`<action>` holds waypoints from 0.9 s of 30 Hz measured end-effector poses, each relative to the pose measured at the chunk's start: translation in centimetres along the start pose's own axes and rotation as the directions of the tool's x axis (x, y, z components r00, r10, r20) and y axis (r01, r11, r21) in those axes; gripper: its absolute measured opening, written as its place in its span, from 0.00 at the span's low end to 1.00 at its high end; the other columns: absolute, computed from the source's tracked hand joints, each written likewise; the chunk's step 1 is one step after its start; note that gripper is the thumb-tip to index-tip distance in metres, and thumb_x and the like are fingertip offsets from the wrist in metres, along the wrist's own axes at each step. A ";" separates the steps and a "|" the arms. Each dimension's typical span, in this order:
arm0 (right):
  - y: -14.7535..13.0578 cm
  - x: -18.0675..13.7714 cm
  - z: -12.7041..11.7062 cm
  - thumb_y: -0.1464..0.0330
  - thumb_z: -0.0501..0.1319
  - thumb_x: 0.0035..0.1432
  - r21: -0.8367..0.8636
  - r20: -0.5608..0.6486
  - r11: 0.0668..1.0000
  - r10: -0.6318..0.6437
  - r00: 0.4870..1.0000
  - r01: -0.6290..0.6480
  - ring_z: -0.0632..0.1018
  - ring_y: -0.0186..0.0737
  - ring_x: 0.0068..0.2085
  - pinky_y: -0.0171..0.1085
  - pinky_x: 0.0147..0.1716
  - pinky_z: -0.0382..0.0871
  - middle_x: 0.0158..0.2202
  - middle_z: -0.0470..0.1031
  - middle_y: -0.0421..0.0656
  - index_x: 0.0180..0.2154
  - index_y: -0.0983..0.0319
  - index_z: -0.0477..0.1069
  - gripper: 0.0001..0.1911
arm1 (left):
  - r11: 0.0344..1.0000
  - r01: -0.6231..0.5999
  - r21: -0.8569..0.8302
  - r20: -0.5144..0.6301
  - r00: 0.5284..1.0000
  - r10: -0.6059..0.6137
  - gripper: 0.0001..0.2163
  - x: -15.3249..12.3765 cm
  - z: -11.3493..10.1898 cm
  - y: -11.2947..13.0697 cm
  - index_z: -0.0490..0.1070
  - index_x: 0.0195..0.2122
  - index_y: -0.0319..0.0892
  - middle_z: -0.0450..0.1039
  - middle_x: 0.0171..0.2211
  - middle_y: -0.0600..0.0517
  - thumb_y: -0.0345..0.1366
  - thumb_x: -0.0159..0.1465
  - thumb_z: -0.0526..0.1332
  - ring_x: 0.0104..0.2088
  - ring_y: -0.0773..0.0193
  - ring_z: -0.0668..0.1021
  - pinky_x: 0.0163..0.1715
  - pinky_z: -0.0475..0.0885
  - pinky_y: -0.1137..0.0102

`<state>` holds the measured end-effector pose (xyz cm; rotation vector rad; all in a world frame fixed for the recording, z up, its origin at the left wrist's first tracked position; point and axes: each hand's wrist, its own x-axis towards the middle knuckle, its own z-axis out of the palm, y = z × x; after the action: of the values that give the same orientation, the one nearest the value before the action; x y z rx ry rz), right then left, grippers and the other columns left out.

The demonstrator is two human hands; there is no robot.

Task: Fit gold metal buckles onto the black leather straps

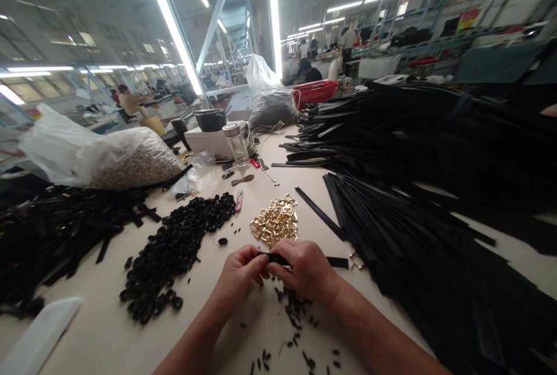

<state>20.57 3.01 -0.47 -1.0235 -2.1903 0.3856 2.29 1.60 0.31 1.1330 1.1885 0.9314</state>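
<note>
Both hands meet at the front middle of the table, fingers closed on one black strap [337, 262]. My left hand [241, 267] pinches its left end between thumb and fingers. Closed over the strap from above is my right hand [304, 266], and the strap's other end sticks out to the right beyond it. Whatever lies between the fingertips is hidden. Just beyond the hands is a heap of gold metal buckles [275, 221]. One more gold buckle [357, 260] lies by the strap's right end. Small black pieces [296, 308] are scattered below my hands.
Left of the buckles spreads a pile of small black loops [183, 241]. Long black straps [404, 247] cover the right side. Red-handled thread snips [239, 201], a glass bottle [236, 145] and a filled plastic bag [130, 157] stand or lie farther back. People work in the background.
</note>
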 end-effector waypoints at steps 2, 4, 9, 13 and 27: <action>0.0 0.1 -0.4 0.65 0.60 0.59 -0.014 -0.021 1.000 0.003 1.000 -0.003 0.73 0.36 0.29 0.34 0.29 0.61 0.28 0.73 0.40 0.30 0.61 0.69 0.07 | 1.000 -0.018 0.013 -0.023 1.000 0.018 0.13 0.0 -0.1 0.3 0.73 0.27 0.39 0.74 0.21 0.51 0.44 0.55 0.68 0.22 0.67 0.72 0.25 0.66 0.74; 0.0 0.2 -0.8 0.68 0.59 0.58 0.010 -0.045 1.000 0.019 0.999 -0.019 0.71 0.35 0.27 0.34 0.28 0.60 0.26 0.71 0.39 0.28 0.60 0.68 0.06 | 1.000 -0.010 0.020 -0.028 1.000 0.010 0.13 0.0 -0.3 0.4 0.72 0.26 0.39 0.74 0.22 0.51 0.45 0.56 0.67 0.23 0.67 0.72 0.24 0.66 0.74; 1.0 0.4 -0.8 0.70 0.54 0.60 0.056 -0.230 0.986 0.167 0.959 -0.158 0.72 0.36 0.29 0.34 0.32 0.63 0.28 0.72 0.40 0.31 0.60 0.69 0.07 | 0.988 -0.010 0.155 -0.056 0.998 0.019 0.12 0.5 -1.3 0.4 0.72 0.25 0.41 0.70 0.19 0.54 0.44 0.53 0.68 0.20 0.67 0.70 0.21 0.62 0.75; 1.8 0.4 -0.6 0.70 0.54 0.61 0.074 -0.276 0.979 0.206 0.939 -0.193 0.74 0.37 0.31 0.34 0.34 0.64 0.30 0.73 0.41 0.33 0.60 0.69 0.06 | 0.911 -0.093 0.401 -0.038 0.992 0.118 0.08 0.7 -1.5 0.9 0.76 0.28 0.43 0.72 0.22 0.53 0.42 0.54 0.67 0.22 0.65 0.71 0.23 0.63 0.73; 1.5 0.4 -0.7 0.70 0.56 0.61 0.031 -0.222 0.978 0.210 0.952 -0.208 0.75 0.37 0.32 0.34 0.34 0.64 0.30 0.75 0.41 0.32 0.60 0.70 0.06 | 0.445 -0.382 0.810 0.239 0.908 0.345 0.07 2.1 1.4 1.5 0.77 0.25 0.46 0.75 0.30 0.49 0.35 0.59 0.62 0.29 0.59 0.73 0.32 0.63 0.68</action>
<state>21.72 4.31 -0.53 -1.2375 -1.8855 0.3544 4.09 3.73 1.37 2.2847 1.4347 0.5901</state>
